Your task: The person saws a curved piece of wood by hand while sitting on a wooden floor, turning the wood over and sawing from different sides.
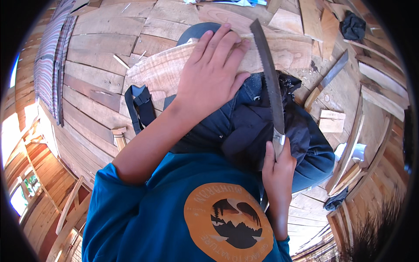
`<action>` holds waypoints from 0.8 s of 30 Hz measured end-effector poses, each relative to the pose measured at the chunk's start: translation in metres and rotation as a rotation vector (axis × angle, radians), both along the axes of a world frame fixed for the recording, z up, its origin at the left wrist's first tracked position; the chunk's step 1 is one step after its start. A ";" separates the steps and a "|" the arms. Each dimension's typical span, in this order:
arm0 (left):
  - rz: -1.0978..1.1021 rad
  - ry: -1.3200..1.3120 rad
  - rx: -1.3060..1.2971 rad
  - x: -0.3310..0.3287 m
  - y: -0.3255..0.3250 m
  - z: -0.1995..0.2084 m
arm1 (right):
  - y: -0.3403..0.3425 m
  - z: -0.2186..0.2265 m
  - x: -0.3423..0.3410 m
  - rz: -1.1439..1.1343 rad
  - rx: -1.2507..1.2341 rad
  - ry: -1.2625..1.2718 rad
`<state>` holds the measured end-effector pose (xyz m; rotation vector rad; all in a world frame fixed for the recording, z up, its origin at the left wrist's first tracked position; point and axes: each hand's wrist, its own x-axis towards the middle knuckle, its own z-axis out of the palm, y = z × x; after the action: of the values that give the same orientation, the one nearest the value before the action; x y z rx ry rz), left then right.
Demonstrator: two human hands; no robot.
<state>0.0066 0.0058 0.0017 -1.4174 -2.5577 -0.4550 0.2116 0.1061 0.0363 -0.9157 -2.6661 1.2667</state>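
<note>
A long pale wooden board (159, 67) lies crosswise over my lap, its grain running lengthwise. On it rests my left hand (214, 72), palm down, with the fingers stretched and somewhat apart. My right hand (279, 168) is closed around the handle of a handsaw (270, 81). The saw's dark, narrow blade points away from me and crosses the right part of the board, toothed edge to the left. From this view I cannot tell whether the blade touches the wood. Dark cloth (253, 126) covers part of my legs beneath the saw.
A large knife (329, 76) with a wooden handle lies on the plank floor (98, 48) to the right, near a small wood block (331, 121). Several planks (377, 102) fill the right side. A black strap (140, 107) is at my left; striped cloth (51, 61) hangs farther left.
</note>
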 end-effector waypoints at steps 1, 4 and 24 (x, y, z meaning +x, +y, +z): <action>0.000 0.006 0.006 -0.003 0.005 0.000 | -0.001 0.004 -0.001 -0.018 -0.013 -0.011; -0.011 0.051 -0.011 -0.002 0.005 -0.004 | 0.005 -0.007 -0.040 0.009 0.019 0.021; -0.005 0.042 -0.004 -0.001 0.001 -0.007 | 0.015 -0.010 -0.040 0.031 0.016 0.036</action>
<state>0.0058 0.0070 -0.0053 -1.4201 -2.5235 -0.4170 0.1716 0.1206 0.0263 -0.8448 -2.6693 1.2535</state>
